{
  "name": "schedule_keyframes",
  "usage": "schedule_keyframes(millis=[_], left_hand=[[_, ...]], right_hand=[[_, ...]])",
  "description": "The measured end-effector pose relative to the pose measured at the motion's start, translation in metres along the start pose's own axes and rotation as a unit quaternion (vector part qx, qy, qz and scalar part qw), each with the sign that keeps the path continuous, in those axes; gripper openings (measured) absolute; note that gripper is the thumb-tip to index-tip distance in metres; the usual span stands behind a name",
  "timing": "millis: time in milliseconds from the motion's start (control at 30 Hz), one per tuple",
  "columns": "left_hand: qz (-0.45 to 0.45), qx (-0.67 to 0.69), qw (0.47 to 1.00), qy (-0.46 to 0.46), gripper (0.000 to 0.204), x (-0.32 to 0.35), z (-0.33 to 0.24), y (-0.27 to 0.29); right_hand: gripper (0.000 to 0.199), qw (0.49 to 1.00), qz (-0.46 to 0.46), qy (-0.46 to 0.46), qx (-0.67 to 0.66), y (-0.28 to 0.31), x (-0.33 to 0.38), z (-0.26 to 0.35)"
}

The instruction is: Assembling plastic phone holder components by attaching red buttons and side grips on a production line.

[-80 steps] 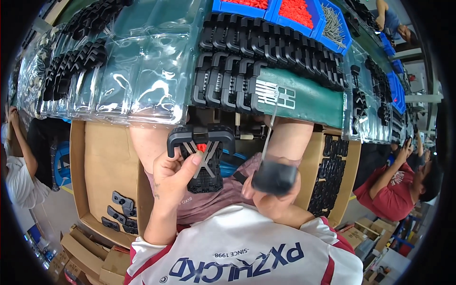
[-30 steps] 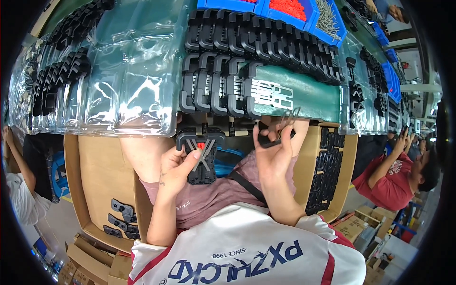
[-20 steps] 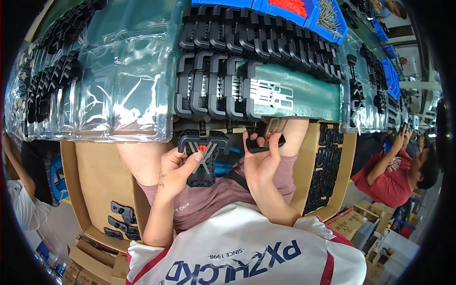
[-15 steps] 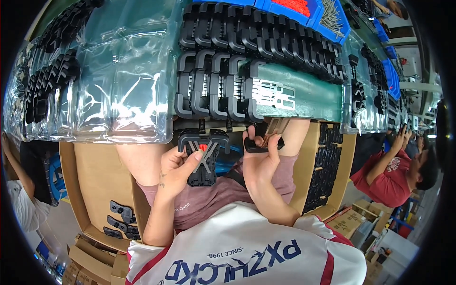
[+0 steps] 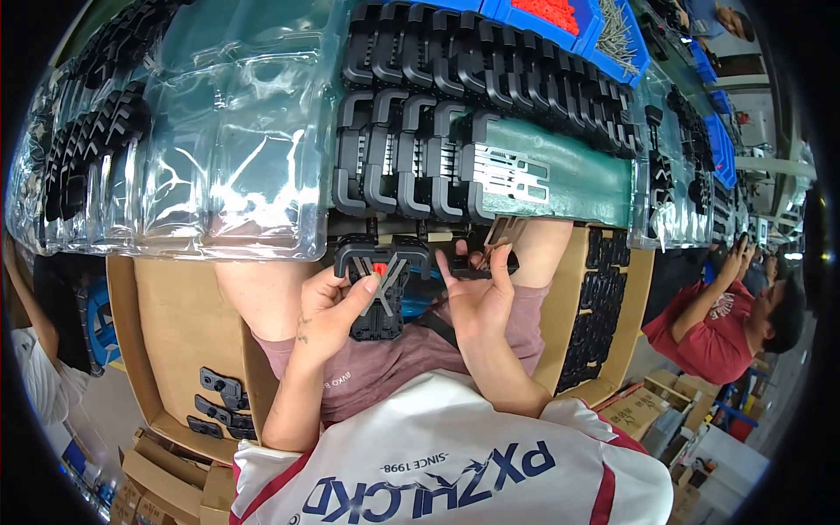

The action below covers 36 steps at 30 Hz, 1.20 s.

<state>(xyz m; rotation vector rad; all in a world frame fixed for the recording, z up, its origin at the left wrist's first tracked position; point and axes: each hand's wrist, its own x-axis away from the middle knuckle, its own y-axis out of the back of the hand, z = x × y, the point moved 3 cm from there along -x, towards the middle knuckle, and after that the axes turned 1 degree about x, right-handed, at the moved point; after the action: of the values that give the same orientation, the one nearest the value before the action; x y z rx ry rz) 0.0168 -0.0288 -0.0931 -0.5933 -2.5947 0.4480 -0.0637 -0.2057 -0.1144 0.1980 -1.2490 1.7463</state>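
Note:
My left hand [image 5: 331,313] grips a black plastic bracket [image 5: 378,325] with hooked upper corners, its thumb pressed on the front. Crossed grey metal strips [image 5: 385,289] and a small red piece [image 5: 379,268] show on that bracket. To its right, my right hand [image 5: 481,308] is turned palm up, with fingers curled round a dark plastic piece [image 5: 473,263] and the thumb upright beside it. A slotted metal plate [image 5: 507,229] rises above this thumb and appears to be in the same grasp. The fingers partly hide both pieces.
Rows of black brackets [image 5: 411,162] stand on the green bench ahead, beside flat slotted metal plates [image 5: 512,175]. Blue bins hold red pieces [image 5: 549,12] and metal pins [image 5: 617,39]. Clear plastic trays [image 5: 236,192] lie left. Cardboard boxes [image 5: 188,324] flank my legs; co-workers sit on either side.
The bench and bracket rows sit slightly further right in view. My right hand has turned a little, its fingers more spread and the dark piece less exposed. The left hand keeps its hold.

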Motion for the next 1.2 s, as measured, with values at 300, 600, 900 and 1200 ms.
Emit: schedule_keyframes(millis=[300,600,900,1200], left_hand=[[0.002,0.003,1.000,-0.005,0.007,-0.002,-0.003,-0.006],[-0.026,-0.002,1.000,0.009,0.008,0.001,0.001,0.001],[-0.021,0.003,1.000,0.019,0.008,-0.002,0.002,-0.001],[-0.030,-0.002,0.999,0.021,0.008,-0.002,0.000,-0.004]], right_hand=[[0.019,1.000,0.009,0.018,0.008,0.000,-0.006,0.004],[0.020,0.999,-0.026,0.012,0.026,-0.004,-0.004,-0.001],[0.021,0.998,-0.032,0.019,0.048,-0.004,-0.012,0.001],[0.022,0.998,-0.042,0.012,0.052,-0.006,-0.012,0.002]])
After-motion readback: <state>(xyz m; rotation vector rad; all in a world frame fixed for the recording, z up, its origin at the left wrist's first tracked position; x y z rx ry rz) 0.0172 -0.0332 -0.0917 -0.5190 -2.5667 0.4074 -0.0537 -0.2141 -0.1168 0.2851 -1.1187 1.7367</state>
